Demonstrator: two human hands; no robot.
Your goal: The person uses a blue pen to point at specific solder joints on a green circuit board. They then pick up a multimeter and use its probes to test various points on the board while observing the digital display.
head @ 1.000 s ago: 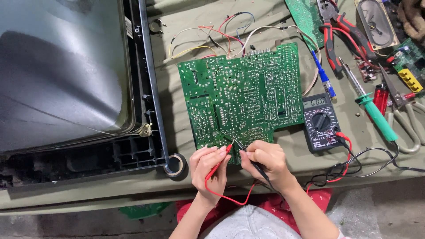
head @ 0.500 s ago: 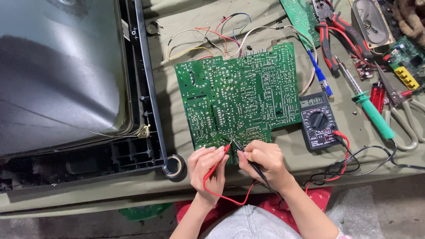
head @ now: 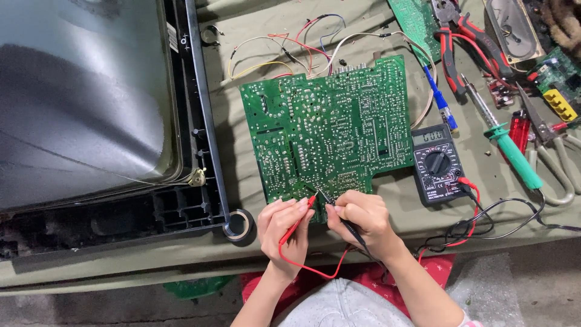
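- While both hands worked at the near edge of the board (head: 330, 130), the left hand (head: 284, 227) was closed around the red probe (head: 298, 221) and the right hand (head: 362, 219) was closed around the black probe (head: 339, 213).
- The two tips met the solder side of the board just beyond the fingertips, very near to each other, and they leaned toward one another.
- Compared with half a second before, the hands kept the same grip and the same place on the board; only the view itself moved a little, so the contact seemed to be held steady.
- I judged from this that a reading was being taken on one spot, not a search for a new spot.
- The red lead (head: 315, 266) hung in a loop below the left hand, and a black cable ran off to the right.
- The meter (head: 437, 165) lay to the right of the right hand, beside the board, with digits on its display too small to read.
- Farther right of the grip lay a green screwdriver (head: 514, 154) and red pliers (head: 463, 39).
- To the left of the left hand a tape roll (head: 239, 224) lay against the frame of a screen (head: 85, 103).
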